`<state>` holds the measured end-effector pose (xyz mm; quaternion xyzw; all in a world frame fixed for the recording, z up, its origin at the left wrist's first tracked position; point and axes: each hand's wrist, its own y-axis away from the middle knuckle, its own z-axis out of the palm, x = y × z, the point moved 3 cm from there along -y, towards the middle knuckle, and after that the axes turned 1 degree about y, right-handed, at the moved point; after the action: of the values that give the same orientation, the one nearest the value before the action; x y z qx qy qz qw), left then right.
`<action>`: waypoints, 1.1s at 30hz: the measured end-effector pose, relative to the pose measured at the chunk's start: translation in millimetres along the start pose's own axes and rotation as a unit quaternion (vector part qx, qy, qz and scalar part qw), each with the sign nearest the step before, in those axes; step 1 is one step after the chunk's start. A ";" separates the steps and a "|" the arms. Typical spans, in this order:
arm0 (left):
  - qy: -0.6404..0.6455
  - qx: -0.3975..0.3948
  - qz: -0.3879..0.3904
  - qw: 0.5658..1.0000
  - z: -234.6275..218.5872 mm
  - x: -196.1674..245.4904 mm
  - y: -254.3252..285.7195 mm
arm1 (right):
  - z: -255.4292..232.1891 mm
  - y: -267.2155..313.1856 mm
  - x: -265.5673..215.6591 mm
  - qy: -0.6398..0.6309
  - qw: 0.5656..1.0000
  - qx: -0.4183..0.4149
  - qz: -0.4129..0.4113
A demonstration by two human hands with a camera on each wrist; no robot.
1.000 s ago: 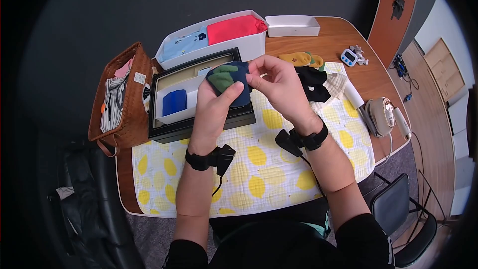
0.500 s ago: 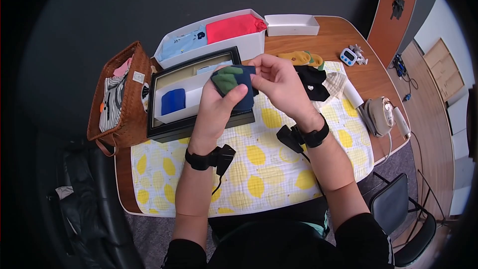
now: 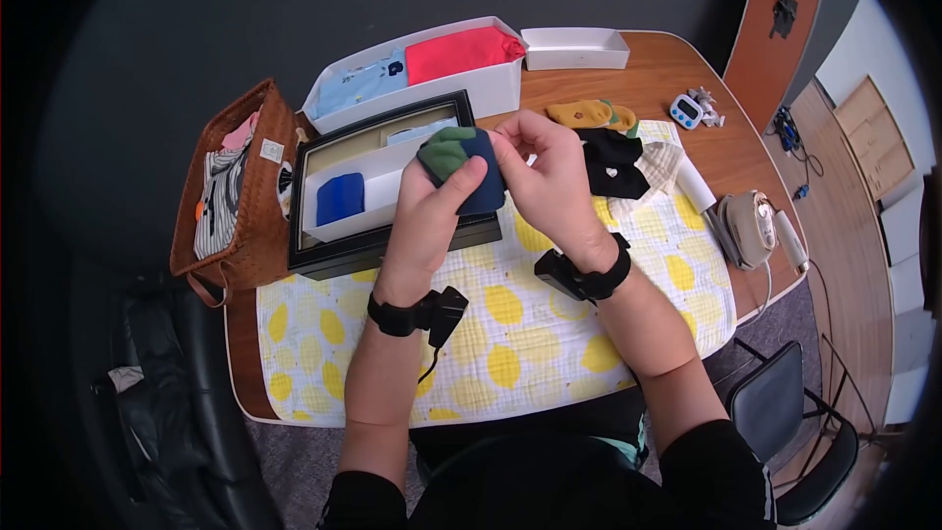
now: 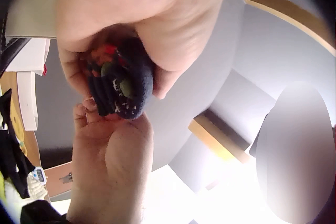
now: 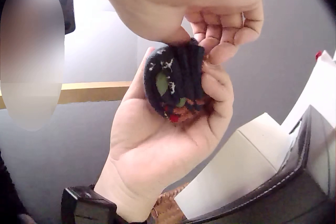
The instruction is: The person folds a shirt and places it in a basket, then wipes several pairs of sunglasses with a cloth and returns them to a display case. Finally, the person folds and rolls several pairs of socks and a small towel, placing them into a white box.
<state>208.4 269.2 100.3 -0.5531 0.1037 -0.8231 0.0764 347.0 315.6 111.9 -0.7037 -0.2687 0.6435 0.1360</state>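
A folded navy sock bundle (image 3: 482,173) with a green patch is held up between both hands, above the near edge of a black-framed box (image 3: 324,257). The left hand (image 3: 428,219) grips it with the thumb across its front. The right hand (image 3: 546,177) pinches the bundle's right edge between thumb and fingers. In the left wrist view, layered folds of the bundle (image 4: 122,82) show red and green bits. The right wrist view has the bundle (image 5: 176,79) in the left palm, with the right fingertips at its upper edge.
A blue folded piece (image 3: 340,199) lies in the white tray in the black-framed box. Behind are a white bin (image 3: 503,88) of clothes and a small white box (image 3: 577,57). A woven basket (image 3: 257,177) stands left; black socks (image 3: 613,163), yellow socks (image 3: 587,115) and an iron (image 3: 743,230) lie right.
The right hand has shifted slightly and its wrist has turned, its fingers still at the bundle's right edge. The bundle has moved a little to the right with the left hand.
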 end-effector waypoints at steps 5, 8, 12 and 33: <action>0.056 0.040 0.019 0.997 0.1 1.8 -0.2 | 8.1 0.8 5.6 -0.125 0.991 -0.012 0.044; 0.045 0.060 0.045 0.996 -4.1 4.6 -0.5 | 12.6 4.9 4.6 -0.091 0.994 -0.037 0.051; 0.026 0.099 0.067 0.993 -9.7 7.6 -1.7 | 16.0 7.6 -5.5 0.103 0.991 -0.080 0.000; -0.026 0.057 0.037 0.997 -11.7 4.1 -4.5 | 2.0 -0.3 1.9 0.057 0.997 0.012 -0.041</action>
<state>195.9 273.6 100.8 -0.5653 0.0747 -0.8093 0.1406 345.0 316.6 110.1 -0.7261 -0.2807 0.5995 0.1859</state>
